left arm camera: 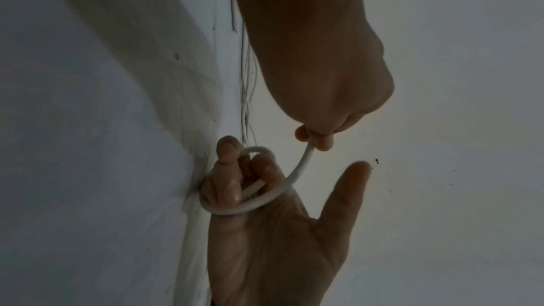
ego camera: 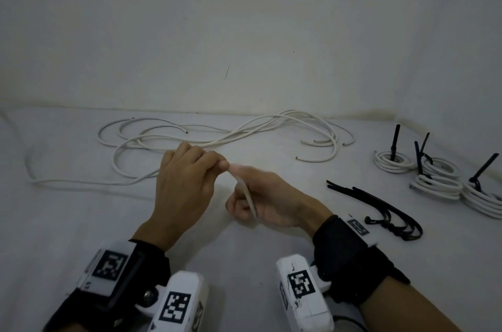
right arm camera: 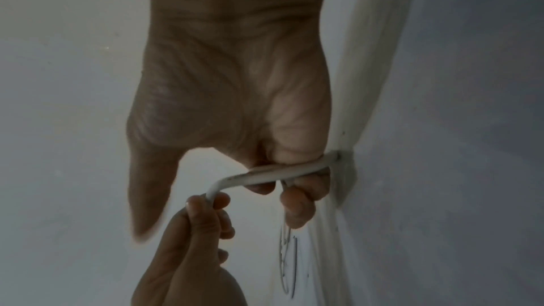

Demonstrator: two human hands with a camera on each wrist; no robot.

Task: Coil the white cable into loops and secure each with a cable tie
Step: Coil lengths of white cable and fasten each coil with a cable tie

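Note:
A white cable (ego camera: 242, 185) runs between my two hands above the white surface. My left hand (ego camera: 221, 164) pinches it at the fingertips, back of the hand up. My right hand (ego camera: 244, 204) lies just right of it, fingers curled with the cable wound round them. In the left wrist view the cable (left arm camera: 303, 164) forms a small loop round the right hand's fingers (left arm camera: 226, 185), thumb stretched out, while my left hand (left arm camera: 313, 139) pinches the strand. In the right wrist view the cable (right arm camera: 279, 170) crosses my right hand (right arm camera: 282, 185) and my left hand (right arm camera: 206, 204) pinches it below.
Several loose white cable lengths (ego camera: 217, 139) sprawl across the back, near the wall. A bundle of black cable ties (ego camera: 380, 204) lies to the right of my right hand. Three tied coils (ego camera: 434, 177) with upright black tie tails sit at the far right.

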